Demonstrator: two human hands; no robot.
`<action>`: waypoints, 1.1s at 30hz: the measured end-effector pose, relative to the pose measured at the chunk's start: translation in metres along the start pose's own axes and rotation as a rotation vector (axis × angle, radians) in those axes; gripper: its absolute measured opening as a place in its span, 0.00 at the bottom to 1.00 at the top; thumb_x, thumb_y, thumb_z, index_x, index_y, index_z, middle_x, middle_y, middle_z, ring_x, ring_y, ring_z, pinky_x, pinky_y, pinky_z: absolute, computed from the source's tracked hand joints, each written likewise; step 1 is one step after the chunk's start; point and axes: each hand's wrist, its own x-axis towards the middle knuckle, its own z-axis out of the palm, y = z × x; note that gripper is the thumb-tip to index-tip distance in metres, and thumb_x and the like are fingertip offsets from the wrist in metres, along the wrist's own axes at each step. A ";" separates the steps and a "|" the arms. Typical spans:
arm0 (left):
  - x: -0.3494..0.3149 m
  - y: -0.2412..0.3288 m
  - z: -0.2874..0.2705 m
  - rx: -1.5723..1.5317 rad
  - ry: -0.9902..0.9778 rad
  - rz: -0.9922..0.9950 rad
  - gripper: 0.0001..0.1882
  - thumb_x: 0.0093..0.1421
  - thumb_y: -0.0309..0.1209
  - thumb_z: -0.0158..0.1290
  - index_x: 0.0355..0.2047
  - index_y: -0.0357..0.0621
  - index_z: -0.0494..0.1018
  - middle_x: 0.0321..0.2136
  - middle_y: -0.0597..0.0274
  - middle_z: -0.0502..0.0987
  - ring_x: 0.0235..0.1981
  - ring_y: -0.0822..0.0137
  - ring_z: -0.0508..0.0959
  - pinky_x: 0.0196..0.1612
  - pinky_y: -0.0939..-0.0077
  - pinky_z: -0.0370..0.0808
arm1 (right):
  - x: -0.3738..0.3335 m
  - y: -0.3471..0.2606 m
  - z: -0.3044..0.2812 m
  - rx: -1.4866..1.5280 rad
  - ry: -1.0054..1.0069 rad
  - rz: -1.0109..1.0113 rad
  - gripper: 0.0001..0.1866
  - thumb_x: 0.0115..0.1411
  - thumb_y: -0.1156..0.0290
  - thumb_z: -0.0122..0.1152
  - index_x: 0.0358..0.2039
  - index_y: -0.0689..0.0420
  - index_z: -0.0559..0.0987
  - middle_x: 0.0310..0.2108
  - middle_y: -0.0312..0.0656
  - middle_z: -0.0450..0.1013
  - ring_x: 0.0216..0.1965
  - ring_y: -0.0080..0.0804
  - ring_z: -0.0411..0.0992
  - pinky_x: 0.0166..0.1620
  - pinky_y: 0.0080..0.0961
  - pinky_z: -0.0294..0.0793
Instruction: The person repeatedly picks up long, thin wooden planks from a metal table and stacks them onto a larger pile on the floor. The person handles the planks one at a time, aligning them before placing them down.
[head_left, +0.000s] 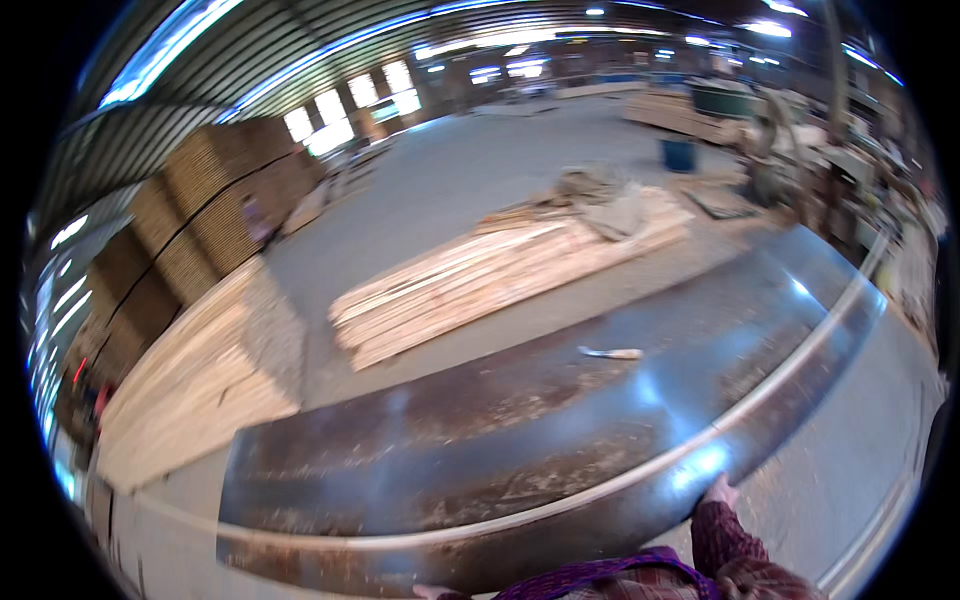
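A large dark metal-topped table (480, 420) spreads before me, with shiny patches and scattered wood dust. Along its near side lies a long, thin, pale wooden strip (560, 515), which looks bowed in this wide view and runs past the table at the left. My right hand (720, 492) is at the near edge of the table, close to the strip but apart from it; its fingers are blurred. Only a bit of my left hand (432, 592) shows by the near edge at the bottom. A hand tool with a wooden handle (625, 354) and a narrow metal blade lies farther back on the tabletop.
Beyond the table, a low stack of pale boards (510, 270) carries a crumpled cloth (610, 205). Another board pile (215, 375) stands left, before tall strapped timber stacks (205, 195). A blue bin (678, 155) and machinery (800, 170) are at the far right.
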 end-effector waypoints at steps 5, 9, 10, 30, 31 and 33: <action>0.005 -0.030 0.002 0.003 -0.113 -0.095 0.49 0.65 0.69 0.43 0.68 0.37 0.65 0.66 0.52 0.71 0.67 0.58 0.70 0.70 0.71 0.63 | 0.027 0.014 -0.008 -0.307 0.181 0.036 0.43 0.60 0.38 0.66 0.53 0.72 0.75 0.49 0.66 0.77 0.49 0.60 0.78 0.53 0.46 0.78; 0.001 -0.031 -0.010 0.031 -0.044 -0.119 0.52 0.64 0.72 0.42 0.68 0.36 0.64 0.65 0.56 0.71 0.67 0.59 0.69 0.70 0.72 0.61 | 0.033 0.019 0.002 -0.327 0.088 0.069 0.45 0.60 0.36 0.66 0.55 0.72 0.73 0.51 0.66 0.77 0.50 0.59 0.78 0.54 0.46 0.78; -0.009 -0.028 -0.008 0.066 0.011 -0.122 0.51 0.64 0.72 0.41 0.67 0.35 0.65 0.64 0.54 0.72 0.66 0.58 0.70 0.70 0.71 0.62 | 0.030 0.017 0.000 -0.344 0.096 0.051 0.46 0.60 0.36 0.66 0.55 0.72 0.72 0.50 0.66 0.77 0.50 0.59 0.78 0.53 0.46 0.78; -0.131 0.027 0.018 0.255 0.378 -0.161 0.48 0.67 0.67 0.41 0.58 0.26 0.72 0.52 0.37 0.80 0.56 0.45 0.79 0.63 0.59 0.71 | 0.057 0.032 0.002 -0.405 0.103 -0.130 0.46 0.61 0.32 0.61 0.40 0.75 0.82 0.36 0.67 0.80 0.41 0.61 0.80 0.48 0.47 0.78; -0.118 0.022 0.024 0.258 0.382 -0.164 0.47 0.67 0.66 0.42 0.58 0.26 0.72 0.52 0.37 0.79 0.56 0.45 0.79 0.63 0.59 0.71 | 0.073 0.039 0.000 -0.376 0.086 -0.117 0.46 0.61 0.32 0.61 0.40 0.75 0.82 0.36 0.67 0.80 0.40 0.61 0.80 0.48 0.47 0.78; -0.095 0.010 0.029 0.259 0.397 -0.166 0.47 0.67 0.66 0.42 0.58 0.26 0.72 0.52 0.37 0.79 0.55 0.44 0.79 0.63 0.58 0.72 | 0.099 0.049 -0.001 -0.413 0.067 -0.068 0.42 0.62 0.32 0.60 0.41 0.70 0.83 0.43 0.62 0.81 0.44 0.56 0.80 0.49 0.47 0.78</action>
